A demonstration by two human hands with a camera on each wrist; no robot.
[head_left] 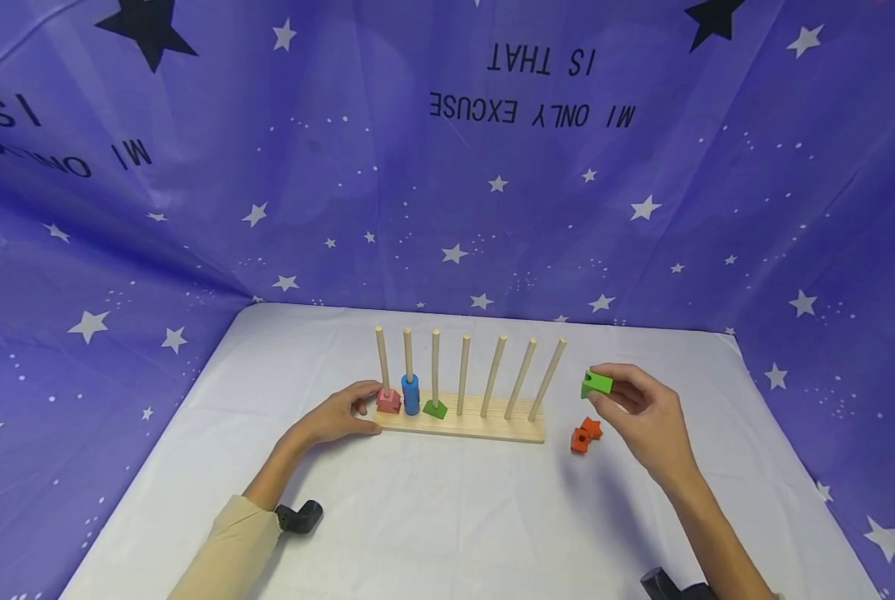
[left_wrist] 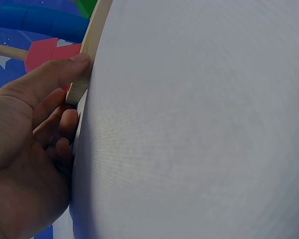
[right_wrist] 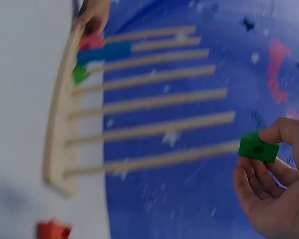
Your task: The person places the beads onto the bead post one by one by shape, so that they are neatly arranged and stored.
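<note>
A wooden peg board [head_left: 462, 427] with a row of several upright pegs stands on the table. Its left end is gripped by my left hand [head_left: 340, 414], thumb on the front edge [left_wrist: 87, 64] and the other fingers curled behind. Pink blocks [head_left: 389, 402] sit on the first peg, blue blocks [head_left: 411, 395] on the second, and a green triangular block [head_left: 436, 410] lies low on the third. Right of the board, my right hand [head_left: 646, 417] pinches a green block [head_left: 597, 382] above the table. A hole shows in this block [right_wrist: 259, 147] in the right wrist view.
Red-orange blocks [head_left: 580, 441], one of them star-shaped [head_left: 592, 428], lie on the white cloth [head_left: 447, 517] below my right hand. A purple star-printed sheet [head_left: 387, 183] hangs behind and at both sides. A black device [head_left: 301, 517] is on my left wrist.
</note>
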